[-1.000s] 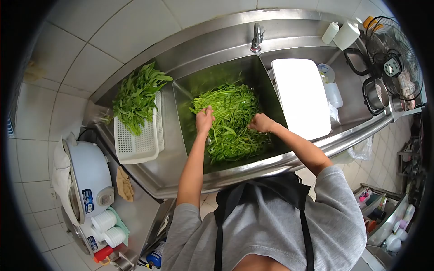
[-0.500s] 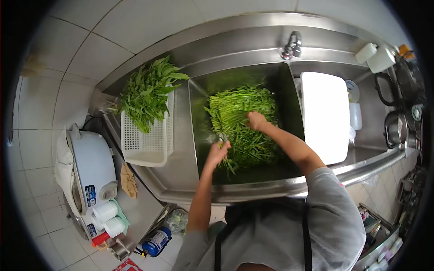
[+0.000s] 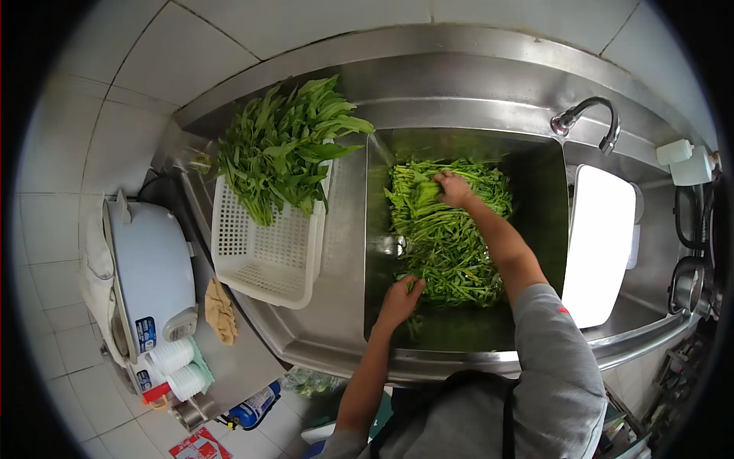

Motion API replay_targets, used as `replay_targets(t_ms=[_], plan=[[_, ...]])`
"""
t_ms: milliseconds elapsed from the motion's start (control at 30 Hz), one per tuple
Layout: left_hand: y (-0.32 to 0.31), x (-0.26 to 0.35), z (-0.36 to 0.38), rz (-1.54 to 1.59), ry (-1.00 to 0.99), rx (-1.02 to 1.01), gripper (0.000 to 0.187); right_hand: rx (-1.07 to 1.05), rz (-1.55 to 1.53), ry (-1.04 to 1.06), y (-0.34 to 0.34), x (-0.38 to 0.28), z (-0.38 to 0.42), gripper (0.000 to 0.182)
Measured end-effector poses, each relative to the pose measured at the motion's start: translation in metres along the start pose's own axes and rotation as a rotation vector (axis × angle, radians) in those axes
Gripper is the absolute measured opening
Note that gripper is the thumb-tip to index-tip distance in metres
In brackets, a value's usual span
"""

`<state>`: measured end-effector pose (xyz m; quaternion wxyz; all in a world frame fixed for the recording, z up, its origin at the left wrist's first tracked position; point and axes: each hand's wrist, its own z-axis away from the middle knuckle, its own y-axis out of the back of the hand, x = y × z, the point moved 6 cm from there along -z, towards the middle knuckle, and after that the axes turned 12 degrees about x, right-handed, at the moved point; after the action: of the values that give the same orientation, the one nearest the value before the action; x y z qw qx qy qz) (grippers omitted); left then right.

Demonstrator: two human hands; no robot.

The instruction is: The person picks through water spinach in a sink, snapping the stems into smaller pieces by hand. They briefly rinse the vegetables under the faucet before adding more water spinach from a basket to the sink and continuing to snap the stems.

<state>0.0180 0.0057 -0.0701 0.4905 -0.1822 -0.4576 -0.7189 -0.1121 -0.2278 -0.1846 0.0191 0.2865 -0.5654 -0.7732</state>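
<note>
A large pile of leafy green vegetables (image 3: pixel 451 252) lies in the middle sink basin (image 3: pixel 539 229). My right hand (image 3: pixel 454 189) rests on the upper part of the pile, its fingers curled round some stems. At the lower left of the pile is my left hand (image 3: pixel 402 298), closed, with bits of green at its fingertips; what it holds is too small to make out. Left of the basin, more leafy greens (image 3: pixel 287 145) lie over the back of a white perforated basket (image 3: pixel 267 245).
A curved faucet (image 3: pixel 600 115) stands behind the basins. Over the right basin leans a white board (image 3: pixel 600 245). White bottles (image 3: pixel 688 162) are at the back right. At the left stand a large rice cooker (image 3: pixel 153 268), stacked white cups (image 3: pixel 183 367) and a tan cloth (image 3: pixel 220 310).
The view has shifted, so the sink appears further right. My right hand has moved toward the back left of the pile. My left hand has moved toward the front edge, away from the stems.
</note>
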Motion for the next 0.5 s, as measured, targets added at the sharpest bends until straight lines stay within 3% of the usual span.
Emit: replay_targets(t_ms=[100,233,267,400,500], plan=[[-0.001,-0.001,-0.003,0.034,-0.153,0.073,0.035,0.034,-0.27,-0.135,0.02,0.035,-0.002,0.05],[0.001,0.005,-0.002,-0.014,-0.123,0.069,0.034,0.328,-0.488,-0.213,0.059,0.048,0.013,0.048],[0.002,0.008,-0.001,-0.018,-0.104,0.069,0.033,0.313,-0.548,-0.311,0.064,0.053,0.019,0.053],[0.009,0.016,0.0,-0.082,-0.016,0.024,0.033,0.252,-0.471,-0.238,0.058,0.043,0.018,0.058],[0.008,0.011,-0.001,-0.03,-0.1,0.102,0.034,0.181,-0.321,-0.095,0.047,0.04,0.001,0.063]])
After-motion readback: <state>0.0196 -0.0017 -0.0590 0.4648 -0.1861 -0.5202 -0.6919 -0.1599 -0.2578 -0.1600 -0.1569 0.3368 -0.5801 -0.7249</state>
